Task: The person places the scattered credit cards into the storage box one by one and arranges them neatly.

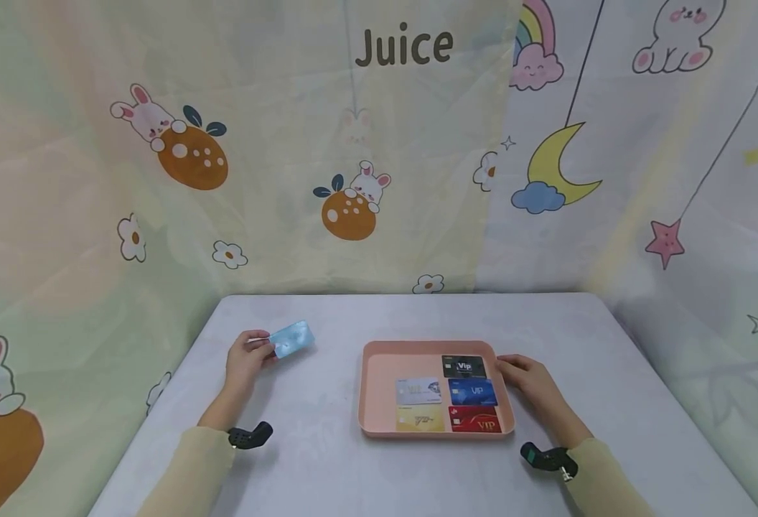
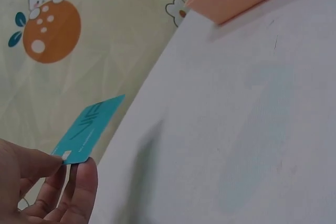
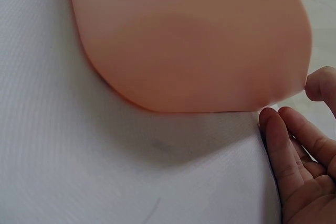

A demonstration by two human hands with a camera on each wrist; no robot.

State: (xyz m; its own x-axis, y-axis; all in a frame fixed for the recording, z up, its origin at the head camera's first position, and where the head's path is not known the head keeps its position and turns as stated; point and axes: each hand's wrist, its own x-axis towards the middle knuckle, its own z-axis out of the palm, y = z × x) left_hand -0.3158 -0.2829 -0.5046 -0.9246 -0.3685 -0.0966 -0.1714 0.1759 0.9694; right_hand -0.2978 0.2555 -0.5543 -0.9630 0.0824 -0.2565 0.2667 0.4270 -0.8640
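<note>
Above the left part of the table, my left hand (image 1: pixel 248 357) pinches a light blue VIP card (image 1: pixel 291 339) by its near corner. Thumb and fingertips grip it beside its chip in the left wrist view, and its shadow falls on the table. A pink tray (image 1: pixel 377 402) lies right of the middle. At its right edge, my right hand (image 1: pixel 534 384) holds the tray's side, the thumb at the rim and the fingertips low against the wall. Inside the tray lie a black card (image 1: pixel 464 367), a blue card (image 1: pixel 472 392), a red card (image 1: pixel 475 419), a silver card (image 1: pixel 418 391) and a gold card (image 1: pixel 420 418).
A white-covered table (image 1: pixel 314 467) carries the tray. Behind it and at both sides hangs a printed cloth (image 1: pixel 275 129) with cartoon rabbits, a moon and the word Juice. A black wrist device (image 1: pixel 250 436) sits on the left wrist, another (image 1: pixel 549 459) on the right.
</note>
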